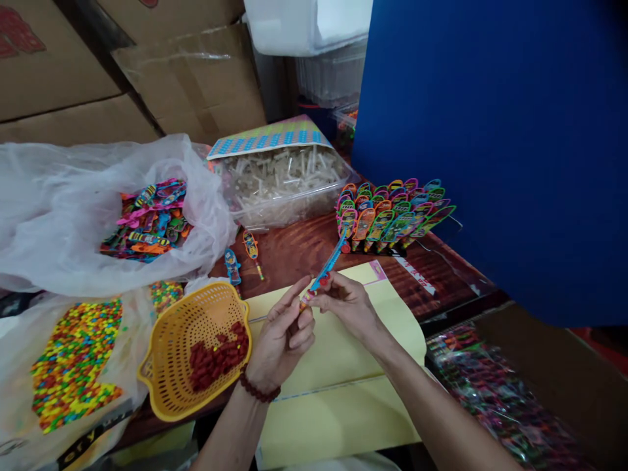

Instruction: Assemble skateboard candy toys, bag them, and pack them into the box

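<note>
Both hands meet above a pale yellow sheet (pixel 343 353) on the table. A small blue toy skateboard (pixel 331 260) with red wheels, seen edge-on, slants up and away between them. My left hand (pixel 287 330) is closed around the short candy-coloured tube at its lower end; a dark red bead bracelet is on that wrist. My right hand (pixel 350 304) pinches the board near its lower red wheel. Behind stand several rows of finished-looking skateboards (pixel 383 216) in many colours, upright on tubes. Two loose skateboards, one blue (pixel 232 266) and one yellow (pixel 250 245) with a tube, lie to the left.
A yellow basket (pixel 167 366) holds dark red pieces. Left are a bag of coloured candies (pixel 73 360) and a bag of skateboard parts (pixel 201 190). Behind is a box of clear tubes (pixel 289 176). A blue panel (pixel 490 144) borders the right; packed bags (pixel 495 399) lie below.
</note>
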`<state>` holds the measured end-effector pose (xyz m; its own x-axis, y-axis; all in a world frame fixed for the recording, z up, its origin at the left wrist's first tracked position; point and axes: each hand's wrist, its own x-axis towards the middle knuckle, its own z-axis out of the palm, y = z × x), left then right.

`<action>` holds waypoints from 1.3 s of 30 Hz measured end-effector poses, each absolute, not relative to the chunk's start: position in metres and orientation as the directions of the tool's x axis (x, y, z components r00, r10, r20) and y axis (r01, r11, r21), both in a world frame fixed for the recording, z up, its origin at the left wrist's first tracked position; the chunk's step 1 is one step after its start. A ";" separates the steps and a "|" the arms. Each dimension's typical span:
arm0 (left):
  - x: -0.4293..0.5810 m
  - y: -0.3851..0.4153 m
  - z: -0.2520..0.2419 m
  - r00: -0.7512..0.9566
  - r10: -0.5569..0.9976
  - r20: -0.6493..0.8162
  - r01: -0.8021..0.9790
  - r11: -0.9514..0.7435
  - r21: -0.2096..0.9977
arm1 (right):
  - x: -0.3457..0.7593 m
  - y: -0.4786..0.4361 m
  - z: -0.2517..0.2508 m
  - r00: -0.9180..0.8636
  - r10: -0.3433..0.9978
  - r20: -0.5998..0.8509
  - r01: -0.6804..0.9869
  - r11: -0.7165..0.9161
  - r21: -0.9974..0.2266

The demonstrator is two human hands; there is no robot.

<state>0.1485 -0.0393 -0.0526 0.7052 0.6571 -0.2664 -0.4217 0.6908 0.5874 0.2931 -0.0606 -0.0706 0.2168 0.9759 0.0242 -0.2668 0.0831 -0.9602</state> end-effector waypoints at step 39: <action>0.187 -0.063 -0.107 0.578 0.814 -0.063 0.290 -0.132 0.948 | 0.451 -0.081 -0.105 0.635 0.693 0.341 0.678 -0.289 -0.676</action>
<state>0.1871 -0.0632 -0.1073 0.5781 0.8135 -0.0634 0.2900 -0.1322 0.9478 0.4512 -0.0814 -0.1051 0.6352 0.6930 0.3410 0.6780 -0.2887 -0.6760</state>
